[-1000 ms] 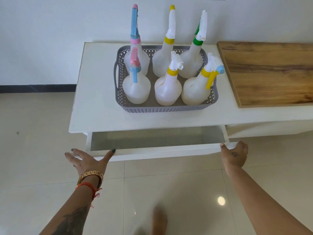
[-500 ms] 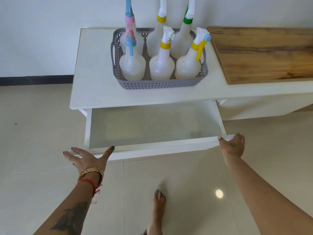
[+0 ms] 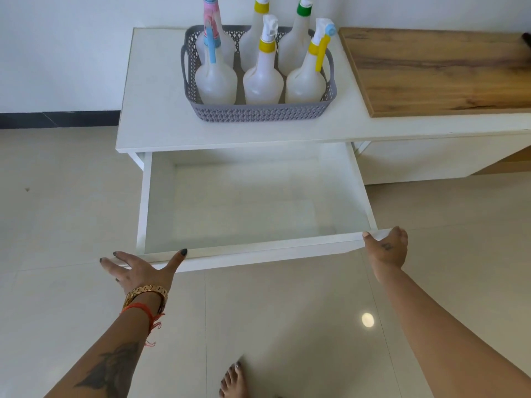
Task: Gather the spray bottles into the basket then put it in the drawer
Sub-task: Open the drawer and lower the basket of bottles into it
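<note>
Left hand [image 3: 140,271] spread wide on the drawer [image 3: 253,254] front; basket [image 3: 258,112] with six bottles [image 3: 263,81] on the cabinet top, probably light but tippy, best lifted by both side handles; right hand [image 3: 386,248] curled on the drawer's corner

1. The drawer [image 3: 161,196] stands open below the table [image 3: 155,122] edge, its inside bare and open from above.
2. On the drawer's front rim, the left hand [image 3: 143,271] and right hand [image 3: 386,248] sit at opposite corners, with free rim between.

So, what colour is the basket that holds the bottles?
The basket is grey, with a woven openwork pattern; the head view shows it.
</note>
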